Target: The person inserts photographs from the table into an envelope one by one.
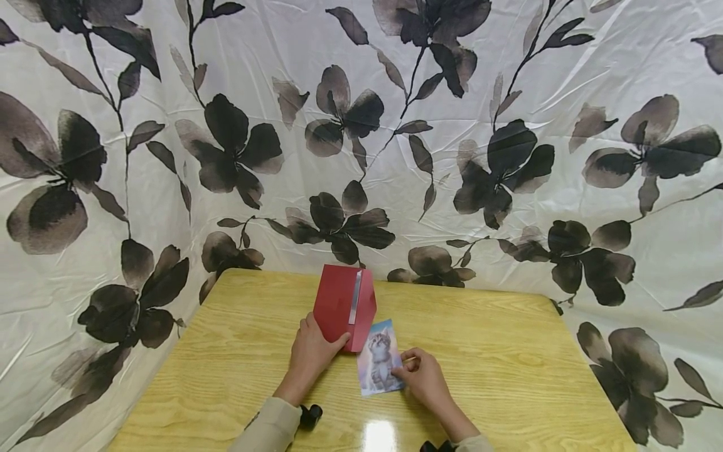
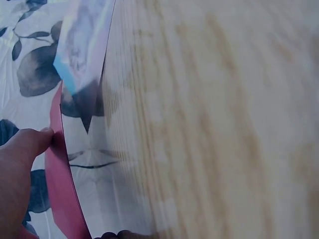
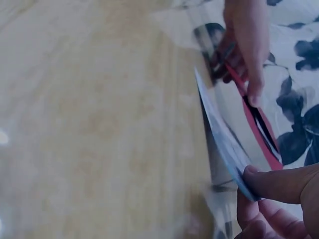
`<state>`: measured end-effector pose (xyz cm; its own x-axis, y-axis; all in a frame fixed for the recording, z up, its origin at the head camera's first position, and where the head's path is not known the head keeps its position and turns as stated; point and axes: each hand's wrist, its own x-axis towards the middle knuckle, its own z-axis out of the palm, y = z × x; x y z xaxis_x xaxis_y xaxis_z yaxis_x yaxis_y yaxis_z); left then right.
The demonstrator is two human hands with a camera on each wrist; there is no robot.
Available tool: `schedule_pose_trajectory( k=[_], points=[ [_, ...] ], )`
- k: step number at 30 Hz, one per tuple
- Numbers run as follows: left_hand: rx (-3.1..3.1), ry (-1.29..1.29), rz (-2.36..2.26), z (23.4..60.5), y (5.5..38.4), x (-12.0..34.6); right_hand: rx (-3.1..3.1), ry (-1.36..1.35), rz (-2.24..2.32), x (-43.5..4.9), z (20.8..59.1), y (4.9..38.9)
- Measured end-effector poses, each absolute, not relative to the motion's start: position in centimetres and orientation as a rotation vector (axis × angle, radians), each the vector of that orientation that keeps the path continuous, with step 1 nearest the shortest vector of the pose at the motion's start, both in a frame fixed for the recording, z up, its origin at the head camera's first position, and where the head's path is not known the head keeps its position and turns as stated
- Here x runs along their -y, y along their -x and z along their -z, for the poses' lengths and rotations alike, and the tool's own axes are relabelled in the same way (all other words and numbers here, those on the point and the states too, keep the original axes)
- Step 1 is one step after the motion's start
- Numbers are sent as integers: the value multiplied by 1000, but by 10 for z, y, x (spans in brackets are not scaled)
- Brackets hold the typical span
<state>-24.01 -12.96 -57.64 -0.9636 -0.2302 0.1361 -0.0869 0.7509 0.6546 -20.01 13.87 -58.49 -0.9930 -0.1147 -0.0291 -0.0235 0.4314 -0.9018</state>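
A red envelope point(image 1: 333, 304) is gripped by my left hand point(image 1: 312, 348), thumb on its near end and fingers behind. Its flap stands open to the right, and a pale strip point(image 1: 355, 298) shows along the opening. My right hand point(image 1: 422, 376) pinches the right edge of a kitten picture card point(image 1: 380, 361) between thumb and fingers. In the head view the card's upper left corner meets the envelope's near end. From the right wrist view, the card point(image 3: 222, 134) and the envelope point(image 3: 254, 119) appear apart, both raised off the table.
The yellow wood-grain table point(image 1: 497, 351) lies under both hands. Behind it and at the sides hangs a white cloth point(image 1: 418, 188) with dark flowers. Dark wrist devices point(image 1: 310, 416) sit by both sleeves. Light glares on the table's near edge.
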Motion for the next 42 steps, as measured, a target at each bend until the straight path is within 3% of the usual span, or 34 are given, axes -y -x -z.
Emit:
schedule_pose_trajectory(
  k=[28, 42],
  points=[
    [2751, -237, 997, 576, 239, 130, -2569, -116, 2001, -152, 563, 243],
    [2755, -241, 983, 577, 239, 130, -2509, -99, 2105, -128, 556, 261]
  ],
)
